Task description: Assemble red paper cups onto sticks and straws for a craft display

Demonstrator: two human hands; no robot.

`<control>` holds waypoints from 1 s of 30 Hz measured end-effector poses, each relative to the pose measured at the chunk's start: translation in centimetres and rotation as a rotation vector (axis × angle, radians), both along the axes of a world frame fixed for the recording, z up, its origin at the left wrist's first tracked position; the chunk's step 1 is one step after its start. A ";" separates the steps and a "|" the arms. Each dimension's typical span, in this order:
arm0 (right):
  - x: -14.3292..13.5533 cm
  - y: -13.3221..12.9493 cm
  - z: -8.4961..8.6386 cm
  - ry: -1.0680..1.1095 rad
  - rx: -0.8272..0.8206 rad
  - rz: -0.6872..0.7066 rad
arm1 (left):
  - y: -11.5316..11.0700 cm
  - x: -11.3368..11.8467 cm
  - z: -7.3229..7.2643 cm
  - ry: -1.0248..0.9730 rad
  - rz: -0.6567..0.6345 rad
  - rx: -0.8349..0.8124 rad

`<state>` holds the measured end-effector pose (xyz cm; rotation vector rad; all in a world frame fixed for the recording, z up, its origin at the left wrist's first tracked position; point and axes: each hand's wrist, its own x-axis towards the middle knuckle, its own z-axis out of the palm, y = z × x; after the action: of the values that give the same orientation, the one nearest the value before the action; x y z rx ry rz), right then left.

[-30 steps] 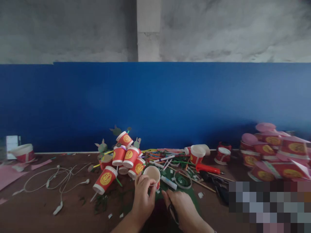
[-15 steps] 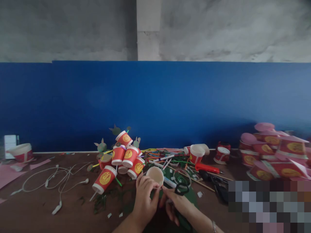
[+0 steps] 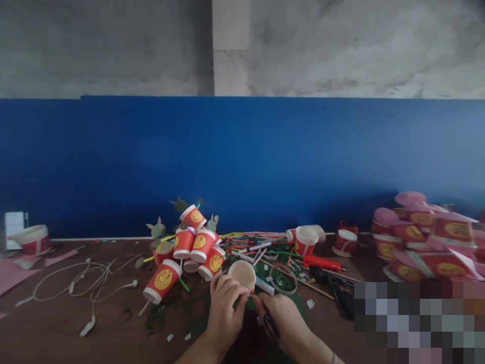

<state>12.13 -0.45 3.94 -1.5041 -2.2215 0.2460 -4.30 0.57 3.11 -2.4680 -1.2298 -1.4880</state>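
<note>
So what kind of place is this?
Probably a craft worktable indoors, though I can't tell which building. You can see red paper cups piled up, green rabbit-shaped cutouts around them, and pink paper lying on the left.

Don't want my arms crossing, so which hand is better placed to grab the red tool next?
Probably your right hand: it's nearer the red tool, though it holds a dark-handled tool. Your left hand is farther left, holding a cup.

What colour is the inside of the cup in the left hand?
The cup is creamy white inside, seen best in the head view.
</note>
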 end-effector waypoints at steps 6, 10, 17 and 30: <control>0.2 0.0 0.9 -0.143 0.040 -0.048 | 0.0 -0.1 -0.3 -0.107 0.050 0.017; 0.4 0.1 1.1 -0.111 0.014 -0.041 | 0.0 -0.3 -0.5 -0.198 0.085 0.035; 0.9 0.7 0.2 0.081 -0.052 -0.013 | 0.8 -1.0 -0.8 -0.288 0.200 0.064; 0.3 1.3 -0.6 0.617 -0.188 0.081 | 0.1 -0.4 -1.4 -0.489 -0.111 -0.294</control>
<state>12.48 0.82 3.33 -1.2081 -1.7911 0.8414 -4.66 0.62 1.75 -2.4554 -1.4924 -2.1806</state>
